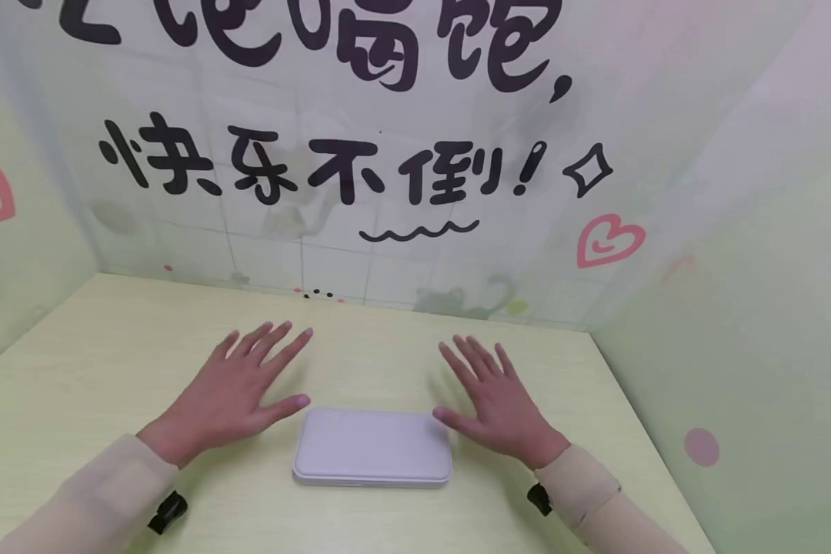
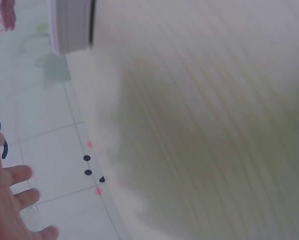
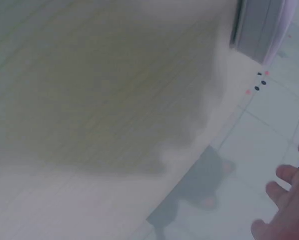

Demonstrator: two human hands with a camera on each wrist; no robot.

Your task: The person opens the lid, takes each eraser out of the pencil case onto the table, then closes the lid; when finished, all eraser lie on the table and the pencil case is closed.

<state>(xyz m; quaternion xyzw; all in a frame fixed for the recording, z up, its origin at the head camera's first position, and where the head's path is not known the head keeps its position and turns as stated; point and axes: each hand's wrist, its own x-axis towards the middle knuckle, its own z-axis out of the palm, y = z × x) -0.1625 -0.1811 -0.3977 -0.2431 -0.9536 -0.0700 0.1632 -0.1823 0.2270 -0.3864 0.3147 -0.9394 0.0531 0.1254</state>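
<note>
Both hands are palm-down with straight, spread fingers: the left hand [image 1: 230, 396] and the right hand [image 1: 504, 415] reach forward on either side of a flat lilac case [image 1: 372, 446]. The case lies closed between them, near the front of the view, its long sides running left to right and its corners rounded. The left thumb points in toward the case's back left corner. The right thumb overlaps the back right corner as seen from above; whether it touches cannot be told.

Under the case is a table [image 1: 55, 369] with pale wood grain, where soft shadows fall near the hands. In each wrist view, one end of the case shows along the top and that arm's own fingertips enter from a lower side.

Cream sleeves [image 1: 114, 473] cover the forearms, and a small black fitting [image 1: 168, 513] sits beneath each cuff.

Behind the table stands a pale printed backdrop [image 1: 263, 246] with large black Chinese characters [image 1: 346, 173], a wavy line [image 1: 418, 232] under the lower row, and a pink heart outline [image 1: 611, 241] toward the right. On the right, a pale green side panel [image 1: 769, 346] carries a mauve dot [image 1: 702, 447].
</note>
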